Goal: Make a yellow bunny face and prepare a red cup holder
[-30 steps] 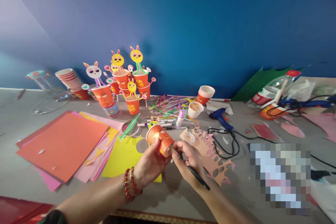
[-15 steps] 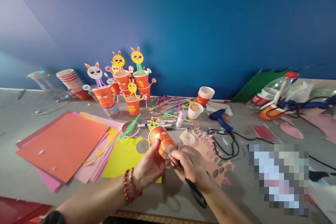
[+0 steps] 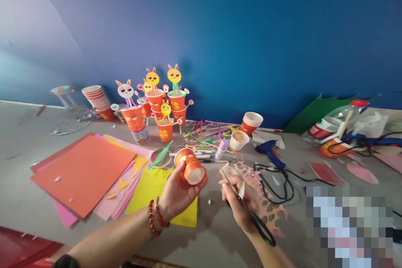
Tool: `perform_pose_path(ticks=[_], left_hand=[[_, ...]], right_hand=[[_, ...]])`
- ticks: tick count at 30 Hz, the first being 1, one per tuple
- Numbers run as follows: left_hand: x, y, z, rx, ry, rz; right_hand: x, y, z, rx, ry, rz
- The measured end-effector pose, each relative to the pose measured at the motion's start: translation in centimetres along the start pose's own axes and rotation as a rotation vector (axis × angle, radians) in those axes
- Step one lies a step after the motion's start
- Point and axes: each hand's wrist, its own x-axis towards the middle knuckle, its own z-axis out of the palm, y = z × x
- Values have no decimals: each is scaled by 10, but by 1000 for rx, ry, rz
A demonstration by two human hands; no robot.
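Observation:
My left hand (image 3: 179,188), with red bead bracelets at the wrist, grips an orange paper cup (image 3: 187,165). The cup is tilted, its pale bottom turned toward me and its mouth away. To the right, my right hand (image 3: 240,205) is closed around black-handled scissors (image 3: 260,227), whose blades point up and left, apart from the cup. A small white scrap (image 3: 241,190) shows at the fingers of that hand; whether it is held I cannot tell. Beneath my left hand lies a yellow sheet (image 3: 188,213).
Finished rabbit-faced cups (image 3: 133,118) stand at the back, beside stacked cups (image 3: 96,99). Coloured paper (image 3: 84,171) covers the left. Straws (image 3: 204,134), a glue stick (image 3: 222,149), a scrap cup (image 3: 239,141), a blue glue gun (image 3: 270,153) with its cord and a cut-out sheet (image 3: 266,207) lie rightward.
The scissors have come away from the bottom of the cup, my right hand moving right and down. The cup has turned its bottom more toward me. The view has shifted slightly left.

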Motion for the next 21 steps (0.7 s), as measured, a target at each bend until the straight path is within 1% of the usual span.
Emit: perform_pose_path(ticks=[3, 5, 6, 9, 12, 15, 17, 19, 21], left_hand=[[2, 2, -1, 24, -26, 57], [3, 2, -3, 64, -43, 89], [4, 2, -3, 86, -52, 96], [3, -2, -6, 155, -99, 109], [1, -6, -9, 196, -166, 124], [-1, -9, -11, 208, -205, 85], [-1, -10, -13, 232, -228, 51], [0, -11, -14, 249, -242, 45], [1, -12, -17, 259, -230, 67]], right_hand=[[3, 1, 5, 62, 43, 174], [4, 2, 7, 107, 34, 265], [5, 3, 8, 124, 17, 287], [3, 3, 11, 129, -44, 278], [0, 0, 15, 82, -93, 268], [-2, -5, 18, 67, -120, 291], [-4, -7, 20, 101, -139, 307], [-5, -8, 22, 154, -117, 318], [-5, -9, 21, 202, -69, 341]])
